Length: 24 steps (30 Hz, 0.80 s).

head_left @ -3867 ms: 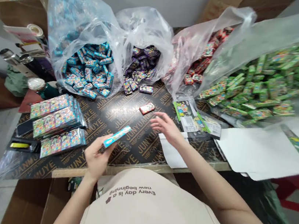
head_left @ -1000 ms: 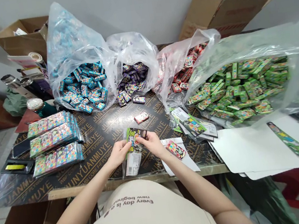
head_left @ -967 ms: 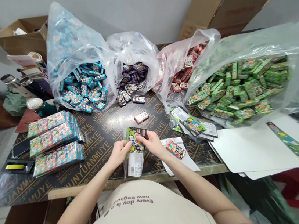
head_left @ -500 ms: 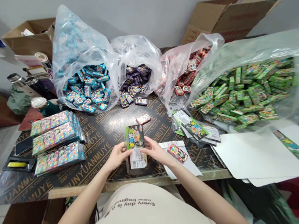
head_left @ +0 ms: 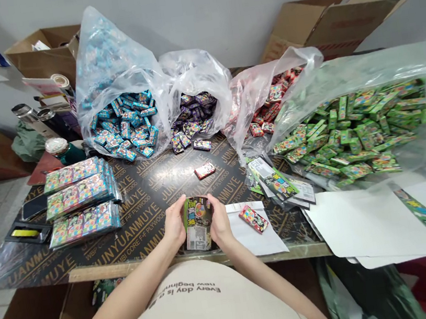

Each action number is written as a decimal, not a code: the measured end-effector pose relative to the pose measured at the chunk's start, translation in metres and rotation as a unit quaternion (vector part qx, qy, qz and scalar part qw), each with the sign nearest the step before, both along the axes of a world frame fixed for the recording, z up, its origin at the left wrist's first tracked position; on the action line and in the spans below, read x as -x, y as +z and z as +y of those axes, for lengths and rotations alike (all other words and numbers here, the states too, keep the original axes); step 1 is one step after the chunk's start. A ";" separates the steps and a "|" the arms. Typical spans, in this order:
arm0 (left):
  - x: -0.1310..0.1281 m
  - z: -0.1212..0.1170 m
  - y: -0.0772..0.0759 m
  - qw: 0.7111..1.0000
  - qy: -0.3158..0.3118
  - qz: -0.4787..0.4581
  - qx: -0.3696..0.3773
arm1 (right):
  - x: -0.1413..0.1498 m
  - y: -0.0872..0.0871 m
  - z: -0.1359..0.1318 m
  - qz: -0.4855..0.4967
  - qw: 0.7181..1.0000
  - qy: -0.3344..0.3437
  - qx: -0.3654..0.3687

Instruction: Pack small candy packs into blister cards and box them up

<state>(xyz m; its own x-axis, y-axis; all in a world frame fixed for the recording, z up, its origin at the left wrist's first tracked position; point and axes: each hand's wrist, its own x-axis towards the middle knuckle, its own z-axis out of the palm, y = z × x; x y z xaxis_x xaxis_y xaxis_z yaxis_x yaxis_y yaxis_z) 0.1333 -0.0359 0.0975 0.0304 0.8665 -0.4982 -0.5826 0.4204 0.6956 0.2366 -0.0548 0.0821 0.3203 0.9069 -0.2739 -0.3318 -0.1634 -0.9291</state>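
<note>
The left hand (head_left: 175, 223) and right hand (head_left: 220, 221), half-curled, grip opposite sides of a green-and-black packet (head_left: 196, 220) by the near edge of the worktop (head_left: 141, 212), seemingly squeezing it; the next move calls for even pressure.

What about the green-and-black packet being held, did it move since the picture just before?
Yes, the held packet has moved toward the person, closer to the table's wooden front edge.
</note>
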 end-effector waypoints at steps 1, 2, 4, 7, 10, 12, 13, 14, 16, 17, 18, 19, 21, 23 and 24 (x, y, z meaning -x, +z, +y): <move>0.004 0.003 0.000 1.000 -0.014 0.010 0.005 | -0.004 0.001 0.003 0.007 1.000 0.009 -0.006; 0.009 0.007 0.002 0.999 -0.033 0.026 0.012 | -0.009 0.003 0.007 0.015 1.000 0.025 -0.012; 0.018 0.014 0.008 0.995 -0.070 0.065 0.014 | -0.018 0.008 0.011 0.028 0.997 0.062 -0.021; 0.027 0.018 0.021 0.980 -0.097 0.155 -0.075 | -0.028 0.014 0.013 -0.020 0.995 0.087 -0.049; 0.031 0.015 0.030 0.935 -0.114 0.276 -0.189 | -0.034 0.020 0.008 -0.117 0.982 0.115 -0.091; 0.032 0.013 0.033 0.915 -0.131 0.314 -0.216 | -0.039 0.023 0.004 -0.157 0.971 0.145 -0.107; 0.033 0.014 0.033 0.912 -0.143 0.317 -0.218 | -0.041 0.025 0.003 -0.167 0.968 0.152 -0.108; 0.034 0.015 0.033 0.910 -0.157 0.315 -0.217 | -0.043 0.026 0.002 -0.173 0.967 0.156 -0.104; 0.036 0.020 0.032 0.910 -0.184 0.307 -0.210 | -0.046 0.029 0.003 -0.172 0.969 0.155 -0.086; 0.037 0.023 0.032 0.909 -0.197 0.304 -0.207 | -0.047 0.030 0.005 -0.164 0.972 0.154 -0.075; 0.037 0.027 0.033 0.907 -0.210 0.301 -0.208 | -0.047 0.030 0.007 -0.151 0.974 0.157 -0.064; 0.038 0.030 0.034 0.904 -0.223 0.298 -0.211 | -0.048 0.031 0.009 -0.135 0.975 0.165 -0.056; 0.038 0.033 0.036 0.893 -0.243 0.306 -0.223 | -0.047 0.031 0.013 -0.112 0.976 0.181 -0.048; 0.038 0.033 0.039 0.875 -0.250 0.336 -0.243 | -0.047 0.033 0.016 -0.109 0.974 0.193 -0.050; 0.038 0.031 0.041 0.862 -0.251 0.356 -0.260 | -0.047 0.033 0.016 -0.115 0.972 0.198 -0.053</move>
